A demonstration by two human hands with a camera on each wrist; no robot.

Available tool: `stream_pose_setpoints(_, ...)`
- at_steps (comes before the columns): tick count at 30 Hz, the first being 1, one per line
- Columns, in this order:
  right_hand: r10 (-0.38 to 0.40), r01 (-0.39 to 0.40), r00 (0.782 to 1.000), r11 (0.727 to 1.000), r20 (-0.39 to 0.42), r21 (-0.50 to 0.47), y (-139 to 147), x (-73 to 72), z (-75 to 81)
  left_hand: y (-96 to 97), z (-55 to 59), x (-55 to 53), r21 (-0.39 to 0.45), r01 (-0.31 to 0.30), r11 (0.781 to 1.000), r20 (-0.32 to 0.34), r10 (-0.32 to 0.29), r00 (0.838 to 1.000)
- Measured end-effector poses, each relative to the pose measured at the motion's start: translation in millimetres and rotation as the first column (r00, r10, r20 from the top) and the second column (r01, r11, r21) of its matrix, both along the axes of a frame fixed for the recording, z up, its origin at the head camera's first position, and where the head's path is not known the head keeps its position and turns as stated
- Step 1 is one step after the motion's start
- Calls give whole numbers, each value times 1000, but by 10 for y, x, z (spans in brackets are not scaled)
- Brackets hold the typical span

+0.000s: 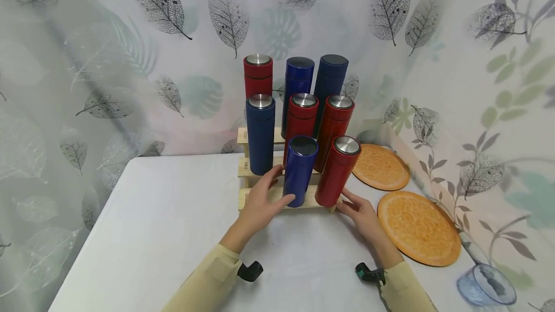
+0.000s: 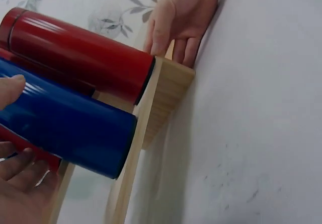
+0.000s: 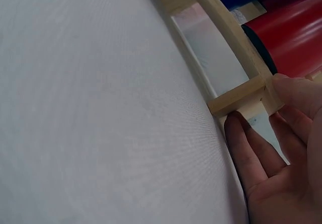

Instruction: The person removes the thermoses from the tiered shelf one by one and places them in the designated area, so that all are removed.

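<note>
The head view looked forward and down from above, far enough back to take in the whole rack (image 1: 245, 197), the left hand (image 1: 259, 203), the right hand (image 1: 358, 210) and the curtain (image 1: 195, 61) behind. The left wrist view looked from close by, rolled sideways, across the rack's front. The right wrist view, also close and rolled, faced the rack's right end. Both wrist views shared that end and the right hand.
</note>
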State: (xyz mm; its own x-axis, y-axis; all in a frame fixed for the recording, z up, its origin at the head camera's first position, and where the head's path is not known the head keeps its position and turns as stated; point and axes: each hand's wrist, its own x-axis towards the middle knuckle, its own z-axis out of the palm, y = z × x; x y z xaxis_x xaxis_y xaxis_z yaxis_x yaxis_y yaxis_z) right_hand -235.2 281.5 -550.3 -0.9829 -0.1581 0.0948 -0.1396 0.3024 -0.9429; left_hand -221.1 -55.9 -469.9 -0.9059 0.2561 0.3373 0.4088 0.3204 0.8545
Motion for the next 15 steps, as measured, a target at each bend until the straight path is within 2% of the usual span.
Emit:
stream_pose_setpoints(4,-7,7,1000,1000,6,18,16,-16,-9,75,-12,-65,40,-11,999,16,10,1000)
stream_pose_setpoints(11,-17,17,1000,999,9,40,29,-17,-13,179,-51,-138,126,-30,992,129,14,992)
stream_pose_setpoints(15,-5,5,1000,999,2,32,32,-11,-6,221,-64,-148,126,-43,991,133,26,991)
